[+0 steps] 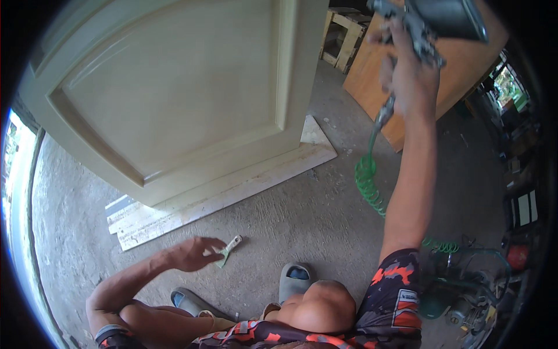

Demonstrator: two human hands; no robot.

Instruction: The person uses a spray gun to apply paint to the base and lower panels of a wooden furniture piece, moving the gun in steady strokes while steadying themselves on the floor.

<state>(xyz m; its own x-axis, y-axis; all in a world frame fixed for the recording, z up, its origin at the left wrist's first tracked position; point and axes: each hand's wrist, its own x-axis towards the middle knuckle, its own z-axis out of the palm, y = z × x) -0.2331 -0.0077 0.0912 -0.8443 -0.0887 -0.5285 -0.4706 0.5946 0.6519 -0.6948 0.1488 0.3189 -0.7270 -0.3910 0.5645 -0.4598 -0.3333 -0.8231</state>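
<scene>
Up at the top right of the frame, the right hand [410,72] is raised high, fingers wrapped tight around the grip of a grey metal spray gun [427,26]. Its long axis runs from the handle at lower left up to the dark cup at upper right, and the body leans toward the frame's top edge, which cuts off part of the cup. The nozzle end is hard to make out against the blur and the fingers. From the base of the handle a green coiled air hose [367,180] drops down the centre right, springy loops bunching, then disappears behind the forearm and reappears lower right near a dark green compressor [459,291], half lost in shadow at the rim.

Lower left of centre, the left hand [192,254] pinches a small pale green putty knife [225,251] between thumb and fingers, its blade tucked in the hand and its handle pointing to the upper right.

Filling the upper left is a cream panelled door [174,93], smooth and matt, resting on 1 pale paint-flecked board [221,192] over rough grey concrete floor [302,215]. 2 grey slide sandals [293,279] sit at bottom centre
</scene>
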